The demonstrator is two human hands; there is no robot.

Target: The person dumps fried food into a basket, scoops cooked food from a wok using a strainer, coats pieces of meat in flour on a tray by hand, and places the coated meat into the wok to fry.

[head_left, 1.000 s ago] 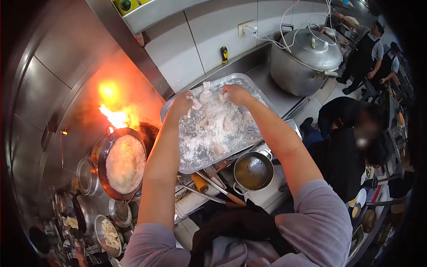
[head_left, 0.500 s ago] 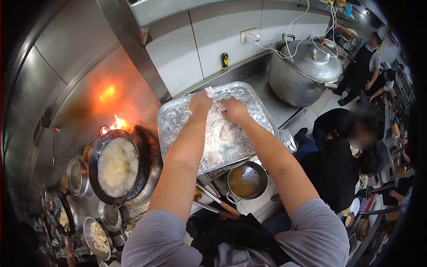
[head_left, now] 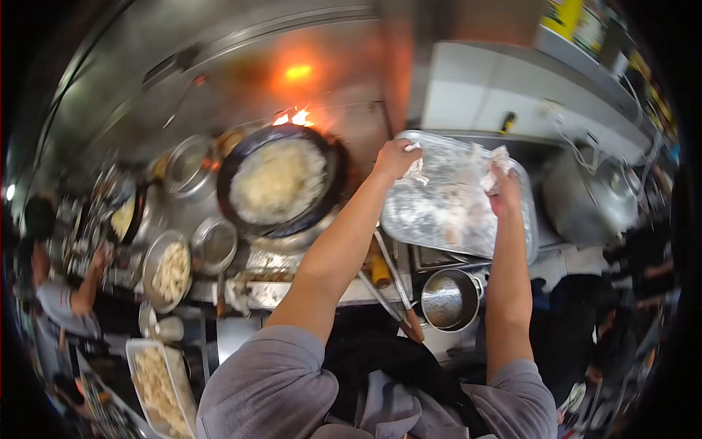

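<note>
My left hand [head_left: 395, 159] is closed on a floppy white flour-coated piece [head_left: 417, 170], over the left edge of a metal tray [head_left: 420, 219]. A second flour-coated piece [head_left: 497, 161] is pinched in my right hand [head_left: 504, 193] above the tray's right side. What food lies under the flour cannot be made out. White flour [head_left: 453, 205] is spread over the tray bottom, with a pale pinkish patch in it. Left of the tray, a dark wok [head_left: 226, 165] holds pale foaming oil [head_left: 278, 179].
Flames [head_left: 292, 117] rise behind the wok. A bowl of pale pieces [head_left: 172, 271] and a tub of similar pieces [head_left: 157, 388] stand left. Below the tray are a pot [head_left: 451, 300] and long-handled tools [head_left: 391, 296]. A large lidded pot [head_left: 592, 197] stands right; co-workers [head_left: 69, 296] are nearby.
My view has swung left toward the wok. My hands have risen from the floured heap and spread apart, each now with a coated piece.
</note>
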